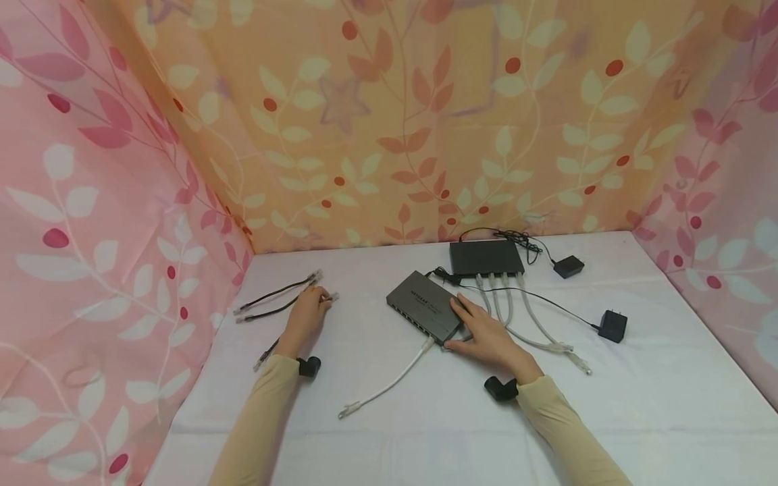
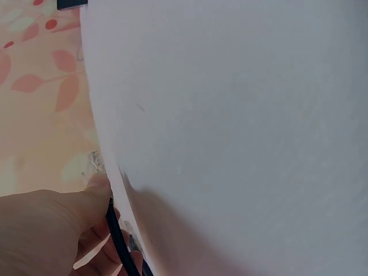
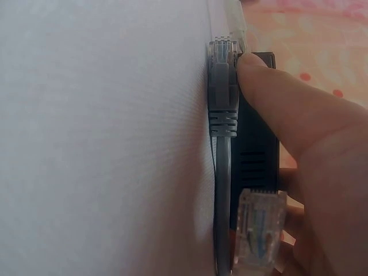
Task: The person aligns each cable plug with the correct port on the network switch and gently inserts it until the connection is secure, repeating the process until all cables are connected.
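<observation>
My left hand (image 1: 306,316) pinches a short black network cable (image 2: 119,238) close to its clear plug (image 2: 96,162), just above the table. Two more short black cables (image 1: 273,294) (image 1: 267,351) lie around this hand. With thumb and fingers, my right hand (image 1: 494,339) grips the right end of a grey NETGEAR network switch (image 1: 419,305). A white network cable (image 1: 389,387) runs from the switch's port side toward the front. In the right wrist view, a grey cable's plug (image 3: 223,77) lies beside the switch's dark side (image 3: 253,144), and a loose clear plug (image 3: 259,230) shows nearer.
Behind stands a second black switch (image 1: 486,258) with several grey cables (image 1: 510,304) plugged into its front. Two black power adapters (image 1: 568,266) (image 1: 612,326) lie at the right on thin cords. Patterned curtains (image 1: 389,121) enclose the white table (image 1: 425,445) at the back and sides.
</observation>
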### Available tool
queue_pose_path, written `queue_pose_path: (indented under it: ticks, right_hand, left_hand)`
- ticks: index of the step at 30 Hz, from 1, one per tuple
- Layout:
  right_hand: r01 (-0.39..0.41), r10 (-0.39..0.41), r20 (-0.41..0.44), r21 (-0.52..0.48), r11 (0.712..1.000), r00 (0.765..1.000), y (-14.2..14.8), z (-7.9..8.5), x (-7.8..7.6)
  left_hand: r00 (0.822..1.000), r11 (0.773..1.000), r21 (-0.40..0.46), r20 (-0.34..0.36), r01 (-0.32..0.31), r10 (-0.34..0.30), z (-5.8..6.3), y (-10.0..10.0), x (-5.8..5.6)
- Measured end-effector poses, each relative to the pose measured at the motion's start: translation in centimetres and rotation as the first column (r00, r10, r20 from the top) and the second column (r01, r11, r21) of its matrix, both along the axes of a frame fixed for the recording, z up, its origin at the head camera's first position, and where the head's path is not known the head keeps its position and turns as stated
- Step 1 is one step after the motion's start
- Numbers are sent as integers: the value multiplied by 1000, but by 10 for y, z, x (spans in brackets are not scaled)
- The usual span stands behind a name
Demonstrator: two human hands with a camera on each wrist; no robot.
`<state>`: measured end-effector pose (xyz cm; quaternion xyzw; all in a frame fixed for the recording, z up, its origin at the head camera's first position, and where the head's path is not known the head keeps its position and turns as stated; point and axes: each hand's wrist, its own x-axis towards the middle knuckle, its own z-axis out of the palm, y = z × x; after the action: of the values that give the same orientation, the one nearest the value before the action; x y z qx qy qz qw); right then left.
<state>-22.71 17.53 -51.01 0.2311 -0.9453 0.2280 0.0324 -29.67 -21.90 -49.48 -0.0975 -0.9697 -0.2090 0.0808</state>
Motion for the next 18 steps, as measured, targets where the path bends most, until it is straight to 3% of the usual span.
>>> queue_pose_path:
  ticks: [6, 18]
  right_hand:
    - [0, 0, 0, 17, 1000, 1000, -1, 1, 0]
    - [-7, 6, -23, -10, 1000, 1000, -1, 2, 1]
  left_hand:
    - [1000, 1000, 15, -4, 15, -15, 0, 6, 4]
    - [997, 998, 30, 56, 60, -61, 4, 22, 15]
